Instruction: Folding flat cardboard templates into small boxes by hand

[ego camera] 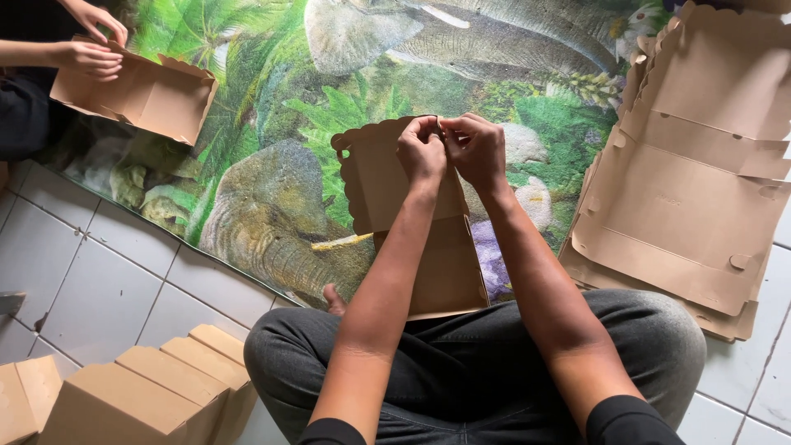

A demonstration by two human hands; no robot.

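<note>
At the far left another person's hands (91,48) work on an open brown cardboard box (140,95) resting on the printed elephant mat (264,206). Low at the left, a row of folded boxes (140,391) stands on the white tiled floor (91,280).

In the middle, the half-folded box blank (395,198) is propped on the mat in front of the person's crossed legs, one scalloped flap raised to the left. It looks like thin brown card: light, stiff across its panels but ready to bend along its creases, and likely to tear or crumple at the small tabs if forced. The safest hold seems to be at the panel edges close to a fold.

The left hand (422,152) is closed in a pinch on the blank's top edge, forearm reaching straight out over the knee. The right hand (478,152) touches it, fingers also pinched shut on the same edge, wrist bent slightly inward.

At the right, a stack of flat blanks (700,206) lies partly on the mat and partly on the tiles.
</note>
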